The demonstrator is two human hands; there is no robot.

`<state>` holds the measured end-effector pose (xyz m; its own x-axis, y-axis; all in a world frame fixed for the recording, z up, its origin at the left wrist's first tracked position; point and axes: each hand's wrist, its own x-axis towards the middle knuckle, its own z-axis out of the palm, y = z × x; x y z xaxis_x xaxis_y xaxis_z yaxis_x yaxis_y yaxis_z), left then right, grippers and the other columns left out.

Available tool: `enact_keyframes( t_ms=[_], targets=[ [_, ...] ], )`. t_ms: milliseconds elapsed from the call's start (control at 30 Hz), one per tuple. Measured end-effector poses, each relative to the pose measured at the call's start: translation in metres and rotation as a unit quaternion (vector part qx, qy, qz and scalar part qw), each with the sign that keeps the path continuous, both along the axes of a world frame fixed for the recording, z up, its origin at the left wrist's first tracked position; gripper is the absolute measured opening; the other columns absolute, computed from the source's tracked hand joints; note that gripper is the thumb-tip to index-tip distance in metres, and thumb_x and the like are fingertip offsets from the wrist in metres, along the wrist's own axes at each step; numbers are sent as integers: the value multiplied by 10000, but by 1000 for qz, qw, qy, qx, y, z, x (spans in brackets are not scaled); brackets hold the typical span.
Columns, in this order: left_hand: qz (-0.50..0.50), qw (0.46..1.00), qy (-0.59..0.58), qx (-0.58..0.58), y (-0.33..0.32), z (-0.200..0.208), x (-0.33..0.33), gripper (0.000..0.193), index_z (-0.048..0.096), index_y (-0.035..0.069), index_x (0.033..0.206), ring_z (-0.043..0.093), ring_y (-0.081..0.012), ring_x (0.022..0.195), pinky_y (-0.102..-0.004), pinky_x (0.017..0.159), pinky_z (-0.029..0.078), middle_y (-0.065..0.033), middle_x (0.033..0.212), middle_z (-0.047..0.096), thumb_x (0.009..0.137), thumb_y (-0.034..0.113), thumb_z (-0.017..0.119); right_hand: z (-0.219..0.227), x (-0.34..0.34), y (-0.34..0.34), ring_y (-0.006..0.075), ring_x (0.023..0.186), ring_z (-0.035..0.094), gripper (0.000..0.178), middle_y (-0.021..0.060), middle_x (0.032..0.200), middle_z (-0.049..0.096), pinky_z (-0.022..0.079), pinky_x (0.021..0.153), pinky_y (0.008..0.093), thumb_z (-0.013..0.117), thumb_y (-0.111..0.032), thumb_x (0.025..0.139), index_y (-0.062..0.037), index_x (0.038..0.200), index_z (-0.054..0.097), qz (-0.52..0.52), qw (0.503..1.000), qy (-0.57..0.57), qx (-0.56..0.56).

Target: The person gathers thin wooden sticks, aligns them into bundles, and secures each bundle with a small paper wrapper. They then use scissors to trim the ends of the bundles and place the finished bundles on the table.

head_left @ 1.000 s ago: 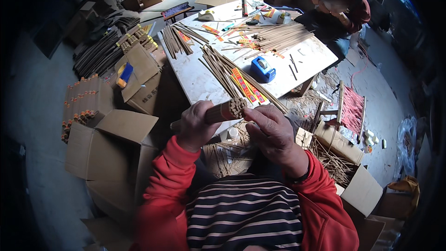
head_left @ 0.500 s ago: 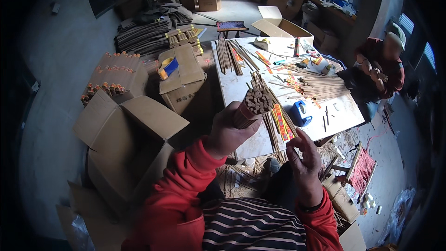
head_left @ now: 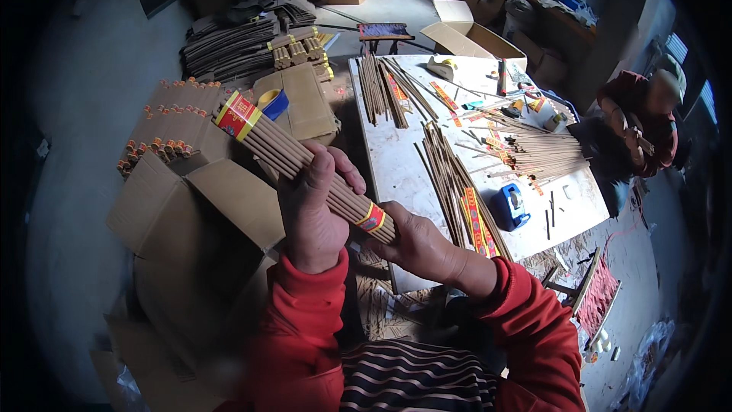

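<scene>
A bundle of brown incense sticks (head_left: 276,146) slants across in front of me, its upper end pointing left. A wide red and yellow paper band wraps that end, and a narrower red band sits near the lower end. My left hand (head_left: 309,217) is closed around the middle from below, thumb lying on top of the sticks. At the lower right end, my right hand (head_left: 421,240) grips the bundle beside the narrow band; some of its fingers are hidden behind the sticks. Below the bundle stands an open cardboard box (head_left: 240,197), its inside dark.
On the white table (head_left: 400,175) lie loose incense sticks (head_left: 534,145), printed paper strips (head_left: 476,221) and a blue tape dispenser (head_left: 510,206). Finished bundles (head_left: 171,126) are stacked at left near a tape roll (head_left: 272,103). A co-worker (head_left: 644,118) sits at right; a stool (head_left: 597,297) stands nearby.
The bundle has turned from end-on toward me to lying slantwise, showing its length and bands. My right hand, apart from it before, has moved left and taken hold of the lower end.
</scene>
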<state>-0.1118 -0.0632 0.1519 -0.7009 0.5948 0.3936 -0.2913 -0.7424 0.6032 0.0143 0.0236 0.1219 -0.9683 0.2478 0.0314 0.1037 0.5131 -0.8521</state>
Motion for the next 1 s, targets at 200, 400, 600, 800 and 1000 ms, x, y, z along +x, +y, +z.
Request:
enact_keyframes(
  t_ms=[200, 400, 600, 800, 1000],
  targets=[
    [-219, 973, -29, 65, 24, -41, -56, 277, 458, 91, 972, 523, -149, 559, -296, 502, 445, -48, 708, 507, 839, 297, 587, 14, -37, 56, 170, 849, 539, 606, 129, 908, 581, 435, 771, 270, 635, -340, 818, 30, 1229, 386, 262, 935, -88, -223],
    [-102, 992, -80, 3, 50, -59, -80, 179, 508, 107, 912, 490, -151, 516, -293, 483, 416, -41, 664, 506, 847, 257, 581, 35, -124, 151, 108, 722, 570, 554, 80, 796, 617, 478, 691, 255, 460, -289, 927, -16, 1362, 251, 24, 1000, 4, -16],
    [-120, 990, -72, -5, 73, -70, -93, 260, 480, 84, 989, 482, -127, 531, -273, 475, 414, -34, 690, 503, 882, 318, 518, -15, -79, 250, 196, 635, 617, 428, 131, 735, 638, 505, 615, 306, 537, -201, 847, 21, 1207, 473, -125, 960, -216, 125],
    [-175, 982, -71, 7, 94, -74, -104, 416, 451, 71, 968, 470, -108, 502, -237, 439, 423, -32, 680, 489, 881, 477, 454, -65, 21, 393, 283, 730, 625, 172, 205, 785, 610, 474, 658, 359, 513, -146, 811, -32, 868, 629, -374, 882, -167, 233],
    [-199, 972, -114, 43, 107, -80, -120, 422, 416, 31, 969, 475, -141, 488, -251, 397, 423, -71, 687, 484, 897, 447, 443, -112, 62, 469, 309, 819, 619, 265, 208, 877, 622, 470, 730, 349, 461, -105, 795, -45, 1002, 617, -472, 839, -108, 250]
  ],
)
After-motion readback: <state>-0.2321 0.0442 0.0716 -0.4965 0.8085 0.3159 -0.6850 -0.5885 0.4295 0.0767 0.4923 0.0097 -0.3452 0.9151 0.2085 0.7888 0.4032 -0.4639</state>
